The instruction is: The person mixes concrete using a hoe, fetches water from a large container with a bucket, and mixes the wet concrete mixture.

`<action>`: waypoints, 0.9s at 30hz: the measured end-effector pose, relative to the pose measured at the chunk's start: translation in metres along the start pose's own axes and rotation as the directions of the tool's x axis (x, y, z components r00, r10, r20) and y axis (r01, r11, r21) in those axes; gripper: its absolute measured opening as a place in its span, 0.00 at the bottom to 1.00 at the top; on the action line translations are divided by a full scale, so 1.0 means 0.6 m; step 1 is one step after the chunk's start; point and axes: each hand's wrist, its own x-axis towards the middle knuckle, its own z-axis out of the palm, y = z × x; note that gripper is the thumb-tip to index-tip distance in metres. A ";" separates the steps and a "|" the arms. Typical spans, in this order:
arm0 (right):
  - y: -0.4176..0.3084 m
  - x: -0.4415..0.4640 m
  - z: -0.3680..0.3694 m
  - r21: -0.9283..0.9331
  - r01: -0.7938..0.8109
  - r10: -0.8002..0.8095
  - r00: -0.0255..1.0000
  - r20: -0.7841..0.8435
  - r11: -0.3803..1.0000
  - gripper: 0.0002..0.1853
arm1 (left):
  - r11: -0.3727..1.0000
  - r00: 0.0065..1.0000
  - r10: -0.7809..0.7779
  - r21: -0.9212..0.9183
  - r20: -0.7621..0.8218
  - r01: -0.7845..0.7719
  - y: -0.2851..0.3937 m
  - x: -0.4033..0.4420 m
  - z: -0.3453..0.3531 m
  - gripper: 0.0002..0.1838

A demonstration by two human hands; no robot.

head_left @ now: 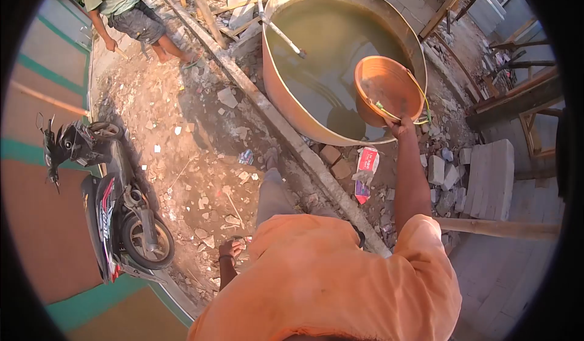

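Observation:
An orange bucket (382,79) is tilted over the near right side of a large round tank (281,107). My right hand (401,126) grips the bucket near its rim and handle, at the tank's edge. A yellow-green cord-like handle loops along the bucket's right side. Murky greenish water (316,43) stands in the tank, and a white pipe (281,32) reaches over the far left rim into it. My left hand (230,248) hangs low beside my body over the rubble, its fingers loosely apart with nothing visible in them.
A low concrete ledge (292,137) runs diagonally past my feet. Broken tiles and stones litter the ground, with a red-and-white packet (367,161) and concrete blocks (490,180) at right. A motorbike (125,210) stands at left. Another person (125,6) walks at upper left.

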 end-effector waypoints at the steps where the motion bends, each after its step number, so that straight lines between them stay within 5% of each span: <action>1: 0.011 0.025 0.024 -0.091 0.066 -0.068 0.998 -0.014 0.994 0.16 | 0.996 0.998 0.018 -0.081 -0.066 -0.023 0.013 0.036 -0.019 0.19; 2: 0.018 0.113 0.021 -0.279 0.021 -0.046 0.995 -0.084 0.960 0.18 | 0.992 0.988 -0.029 -0.128 -0.152 0.009 0.040 0.062 -0.031 0.18; 3: 0.034 0.192 -0.029 -0.318 0.160 -0.116 0.981 0.154 0.934 0.20 | 0.992 0.988 -0.073 -0.113 -0.139 0.057 0.062 0.087 -0.058 0.17; 4: 0.053 0.244 -0.009 -0.232 0.122 -0.109 0.992 0.067 0.965 0.21 | 0.978 0.956 -0.155 -0.179 -0.250 0.111 0.115 0.069 -0.046 0.13; 5: 0.077 0.239 0.013 -0.372 0.166 -0.183 0.983 -0.011 0.913 0.25 | 0.989 0.981 -0.137 -0.076 -0.135 0.128 0.069 0.159 -0.096 0.10; 6: 0.099 0.226 0.047 -0.798 0.191 -0.443 0.890 -0.105 0.572 0.36 | 0.976 0.970 -0.164 0.116 -0.177 0.186 0.118 0.145 -0.108 0.09; 7: 0.120 0.200 0.090 -0.981 -0.113 -0.666 0.722 -0.189 0.157 0.48 | 0.975 0.969 -0.197 0.071 -0.150 0.209 0.169 0.165 -0.092 0.10; 8: 0.154 0.211 0.102 -0.988 -0.136 -0.587 0.795 -0.153 0.072 0.55 | 0.971 0.965 -0.229 0.043 -0.129 0.237 0.191 0.190 -0.106 0.10; 11: 0.245 0.214 0.163 -0.940 -0.326 -0.579 0.787 -0.213 -0.097 0.47 | 0.939 0.936 -0.341 0.018 -0.084 0.343 0.246 0.232 -0.169 0.11; 13: 0.284 0.265 0.155 -0.938 -0.345 -0.523 0.797 -0.300 0.012 0.41 | 0.976 0.972 -0.196 0.069 -0.127 0.205 0.344 0.229 -0.171 0.13; 15: 0.309 0.297 0.138 -0.917 -0.230 -0.402 0.844 -0.354 0.326 0.34 | 0.992 0.986 -0.086 0.076 -0.144 0.097 0.462 0.226 -0.151 0.15; 17: 0.305 0.291 0.139 -0.566 0.072 -0.238 0.945 -0.226 0.821 0.28 | 0.999 0.987 -0.016 -0.030 -0.160 0.012 0.542 0.232 -0.105 0.09; 18: 0.310 0.375 0.069 -0.286 -0.054 -0.032 0.957 -0.287 0.957 0.27 | 0.993 0.984 0.026 -0.110 -0.176 -0.046 0.599 0.214 -0.065 0.07; 19: 0.267 0.265 0.136 -0.240 -0.196 0.093 0.919 -0.383 0.951 0.25 | 0.991 0.984 0.067 -0.102 -0.164 -0.084 0.613 0.231 -0.050 0.06; 21: 0.255 0.223 0.125 -0.090 -0.244 0.227 0.959 -0.166 0.965 0.25 | 0.989 0.986 0.109 -0.087 -0.124 -0.120 0.621 0.263 -0.032 0.04; 23: 0.266 0.202 0.087 0.058 -0.066 0.064 0.997 0.038 0.996 0.25 | 0.992 0.992 0.107 -0.058 -0.070 -0.112 0.615 0.284 -0.015 0.03; 26: 0.257 0.101 0.084 0.193 0.212 -0.239 0.962 0.129 0.958 0.24 | 0.990 0.987 0.143 -0.033 0.069 -0.141 0.586 0.272 -0.001 0.04; 27: 0.237 0.093 0.071 0.204 0.197 -0.216 0.974 0.072 0.959 0.21 | 0.984 0.976 0.124 -0.152 0.179 -0.097 0.546 0.303 -0.020 0.04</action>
